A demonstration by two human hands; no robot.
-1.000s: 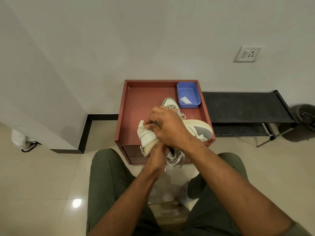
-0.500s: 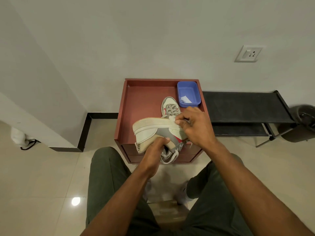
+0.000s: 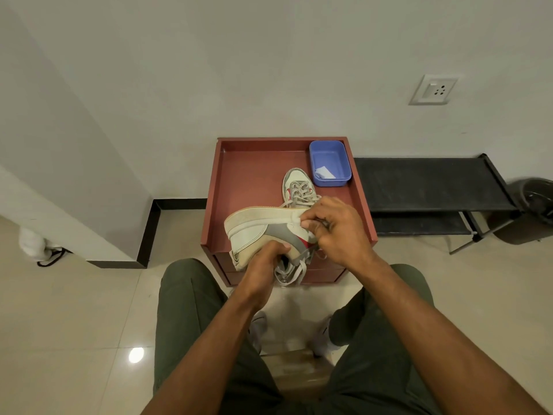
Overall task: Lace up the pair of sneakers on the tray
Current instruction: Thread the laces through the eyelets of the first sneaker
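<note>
A white and grey sneaker [image 3: 254, 229] with a red mark lies on its side above the front edge of the red-brown tray [image 3: 239, 175], sole facing the wall. My left hand [image 3: 263, 265] grips it from below at the opening. My right hand [image 3: 335, 229] pinches its toe end, fingers closed on the shoe's front; whether a lace is between them is hidden. Grey laces [image 3: 291, 272] dangle under the shoe. The second sneaker [image 3: 299, 187] stands upright on the tray behind, laced, toe toward the wall.
A blue plastic tub [image 3: 329, 163] with a white scrap sits in the tray's far right corner. The tray tops a small drawer cabinet [image 3: 323, 272]. A black low rack [image 3: 428, 187] and a dark bin [image 3: 535, 205] stand to the right. My knees flank the cabinet.
The held sneaker has been turned from upright-bunched to lying on its side with the sole up. My right hand moved from its middle to the toe end on the right.
</note>
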